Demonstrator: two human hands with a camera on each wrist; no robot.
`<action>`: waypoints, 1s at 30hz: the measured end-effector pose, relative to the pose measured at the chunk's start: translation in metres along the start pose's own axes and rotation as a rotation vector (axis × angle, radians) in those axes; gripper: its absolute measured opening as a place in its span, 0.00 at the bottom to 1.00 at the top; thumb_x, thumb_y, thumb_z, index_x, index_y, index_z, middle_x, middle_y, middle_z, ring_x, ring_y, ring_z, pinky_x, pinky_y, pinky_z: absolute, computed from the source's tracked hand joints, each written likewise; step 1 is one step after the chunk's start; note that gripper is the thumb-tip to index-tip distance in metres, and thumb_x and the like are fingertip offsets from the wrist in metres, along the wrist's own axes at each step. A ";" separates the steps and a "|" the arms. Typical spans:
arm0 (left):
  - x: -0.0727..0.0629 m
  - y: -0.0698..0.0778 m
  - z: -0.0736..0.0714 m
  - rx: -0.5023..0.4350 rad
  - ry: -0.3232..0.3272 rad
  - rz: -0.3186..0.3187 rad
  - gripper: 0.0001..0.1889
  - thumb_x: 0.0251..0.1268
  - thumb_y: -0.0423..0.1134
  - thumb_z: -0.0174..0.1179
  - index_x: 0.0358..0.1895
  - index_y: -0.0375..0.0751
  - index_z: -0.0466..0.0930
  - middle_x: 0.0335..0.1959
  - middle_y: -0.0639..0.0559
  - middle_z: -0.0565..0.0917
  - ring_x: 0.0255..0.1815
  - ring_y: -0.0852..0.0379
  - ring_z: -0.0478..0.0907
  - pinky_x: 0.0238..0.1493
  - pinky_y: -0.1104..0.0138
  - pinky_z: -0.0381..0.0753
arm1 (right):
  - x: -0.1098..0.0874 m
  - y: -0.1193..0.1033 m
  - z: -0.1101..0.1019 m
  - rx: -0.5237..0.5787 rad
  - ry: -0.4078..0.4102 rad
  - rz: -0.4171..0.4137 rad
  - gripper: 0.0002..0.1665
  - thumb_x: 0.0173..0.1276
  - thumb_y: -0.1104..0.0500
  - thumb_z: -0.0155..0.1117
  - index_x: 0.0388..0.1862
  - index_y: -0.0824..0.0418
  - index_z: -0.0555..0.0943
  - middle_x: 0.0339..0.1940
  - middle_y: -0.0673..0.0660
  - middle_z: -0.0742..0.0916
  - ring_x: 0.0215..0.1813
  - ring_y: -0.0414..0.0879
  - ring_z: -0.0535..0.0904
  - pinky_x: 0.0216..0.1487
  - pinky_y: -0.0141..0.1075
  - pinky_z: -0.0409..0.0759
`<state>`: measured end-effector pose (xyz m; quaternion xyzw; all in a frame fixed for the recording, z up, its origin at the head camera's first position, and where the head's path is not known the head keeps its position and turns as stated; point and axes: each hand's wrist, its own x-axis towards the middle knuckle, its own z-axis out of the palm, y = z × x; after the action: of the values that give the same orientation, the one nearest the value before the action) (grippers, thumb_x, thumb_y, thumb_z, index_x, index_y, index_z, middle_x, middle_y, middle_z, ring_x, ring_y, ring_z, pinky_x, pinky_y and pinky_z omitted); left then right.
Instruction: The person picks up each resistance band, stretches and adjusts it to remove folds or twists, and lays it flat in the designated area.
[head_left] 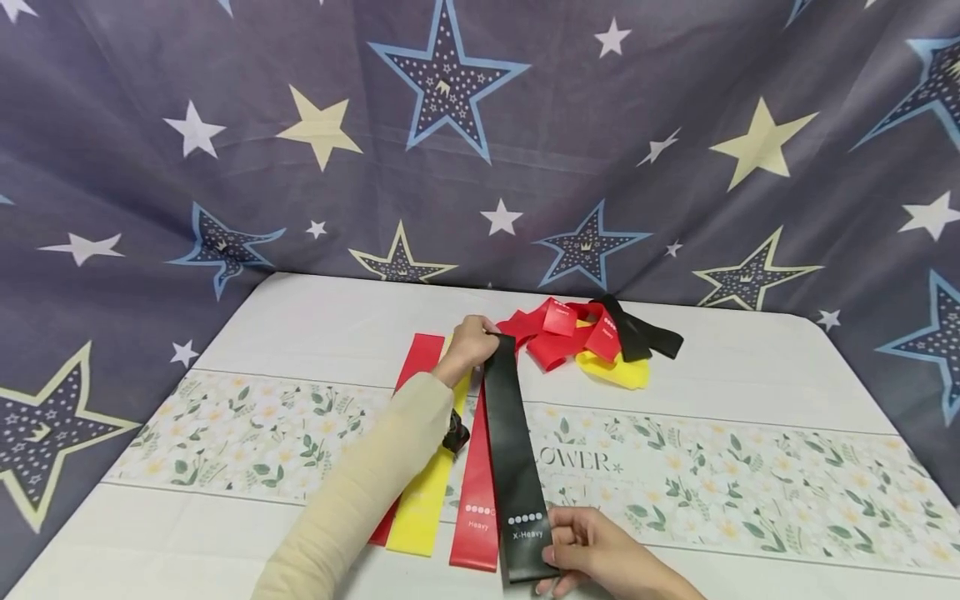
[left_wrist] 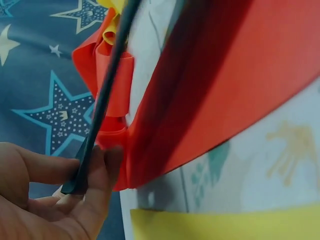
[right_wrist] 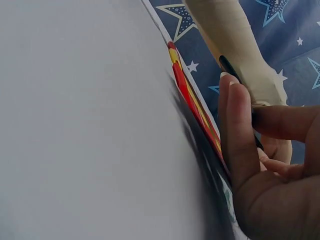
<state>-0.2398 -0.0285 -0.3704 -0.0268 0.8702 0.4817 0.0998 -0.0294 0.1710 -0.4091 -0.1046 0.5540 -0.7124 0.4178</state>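
Note:
A black resistance band (head_left: 514,450) marked "X-Heavy" stretches lengthwise between both hands. At its far end my left hand (head_left: 471,340) pinches it between thumb and fingers, plain in the left wrist view too, where the black band (left_wrist: 100,110) is seen edge-on. My right hand (head_left: 600,554) pinches the near end by its right edge, and in the right wrist view the fingers (right_wrist: 240,125) bend about it. Just left of it lies a red band (head_left: 474,508) marked "Heavy". Farther left, partly under the left forearm, are a yellow band (head_left: 420,508) and another red band (head_left: 418,354).
A loose pile of red bands (head_left: 558,342), with a black band (head_left: 652,335) and a yellow band (head_left: 618,372), lies at the table's back. A floral strip (head_left: 712,475) crosses the white table (head_left: 750,375). Behind hangs a star-patterned cloth (head_left: 637,100).

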 end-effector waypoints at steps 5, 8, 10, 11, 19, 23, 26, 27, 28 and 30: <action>0.002 -0.002 0.011 -0.013 -0.016 -0.001 0.09 0.60 0.29 0.51 0.40 0.33 0.78 0.33 0.44 0.79 0.24 0.57 0.68 0.26 0.68 0.70 | -0.004 -0.001 0.000 0.015 0.011 0.038 0.12 0.70 0.63 0.53 0.50 0.67 0.72 0.33 0.51 0.84 0.38 0.43 0.87 0.36 0.28 0.82; 0.002 -0.001 0.017 -0.052 -0.044 -0.026 0.07 0.58 0.27 0.51 0.36 0.32 0.78 0.31 0.45 0.77 0.23 0.56 0.69 0.26 0.68 0.71 | -0.007 -0.001 0.000 0.044 0.012 0.071 0.03 0.71 0.62 0.52 0.40 0.62 0.70 0.26 0.47 0.78 0.37 0.41 0.85 0.38 0.28 0.82; 0.002 0.000 0.019 -0.061 -0.064 -0.044 0.06 0.58 0.27 0.51 0.32 0.33 0.78 0.31 0.45 0.78 0.23 0.55 0.70 0.25 0.68 0.73 | -0.009 -0.001 0.000 0.072 0.004 0.089 0.02 0.71 0.62 0.52 0.40 0.60 0.70 0.25 0.45 0.75 0.36 0.38 0.84 0.40 0.28 0.82; 0.003 0.001 0.021 -0.059 -0.068 -0.050 0.05 0.58 0.28 0.52 0.31 0.34 0.78 0.32 0.46 0.78 0.24 0.55 0.71 0.25 0.68 0.73 | -0.010 -0.001 -0.001 0.080 0.002 0.094 0.03 0.71 0.62 0.52 0.41 0.61 0.70 0.24 0.45 0.74 0.35 0.37 0.83 0.41 0.28 0.82; 0.011 0.010 0.037 -0.193 -0.166 -0.122 0.06 0.63 0.30 0.53 0.27 0.36 0.75 0.26 0.50 0.71 0.24 0.57 0.70 0.25 0.69 0.75 | -0.018 -0.002 -0.006 0.084 0.024 0.107 0.18 0.70 0.62 0.52 0.56 0.67 0.70 0.31 0.47 0.83 0.36 0.37 0.84 0.40 0.27 0.82; 0.017 0.012 0.048 -0.347 -0.240 -0.177 0.11 0.66 0.32 0.52 0.49 0.35 0.77 0.43 0.45 0.77 0.33 0.55 0.74 0.37 0.66 0.80 | -0.020 -0.001 -0.012 0.076 0.028 0.074 0.22 0.71 0.62 0.52 0.61 0.70 0.67 0.39 0.50 0.85 0.39 0.40 0.85 0.40 0.27 0.82; 0.021 0.010 0.057 -0.450 -0.268 -0.197 0.18 0.68 0.33 0.52 0.59 0.37 0.72 0.56 0.42 0.75 0.46 0.52 0.74 0.52 0.61 0.79 | -0.022 -0.001 -0.016 0.071 0.036 0.072 0.24 0.71 0.62 0.52 0.63 0.71 0.66 0.40 0.51 0.85 0.39 0.40 0.85 0.40 0.27 0.82; 0.022 0.009 0.059 -0.466 -0.272 -0.186 0.18 0.68 0.33 0.52 0.59 0.37 0.72 0.57 0.42 0.74 0.48 0.51 0.73 0.55 0.60 0.78 | -0.022 -0.001 -0.017 0.067 0.043 0.076 0.24 0.71 0.62 0.52 0.62 0.71 0.66 0.39 0.51 0.85 0.39 0.40 0.85 0.39 0.27 0.82; 0.023 0.008 0.061 -0.475 -0.276 -0.166 0.17 0.68 0.33 0.52 0.59 0.37 0.72 0.57 0.42 0.73 0.49 0.51 0.72 0.55 0.60 0.77 | -0.022 -0.001 -0.018 0.068 0.047 0.080 0.23 0.70 0.62 0.52 0.62 0.71 0.66 0.38 0.51 0.85 0.39 0.40 0.84 0.39 0.27 0.81; 0.025 0.008 0.063 -0.424 -0.288 -0.092 0.15 0.69 0.33 0.51 0.56 0.37 0.73 0.55 0.43 0.74 0.48 0.52 0.72 0.52 0.63 0.76 | -0.023 0.000 -0.020 0.066 0.055 0.080 0.24 0.71 0.63 0.51 0.62 0.71 0.65 0.38 0.51 0.85 0.39 0.40 0.84 0.39 0.26 0.81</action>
<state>-0.2558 0.0303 -0.4011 -0.0180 0.7244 0.6473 0.2364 -0.0274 0.2012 -0.4087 -0.0488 0.5452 -0.7157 0.4337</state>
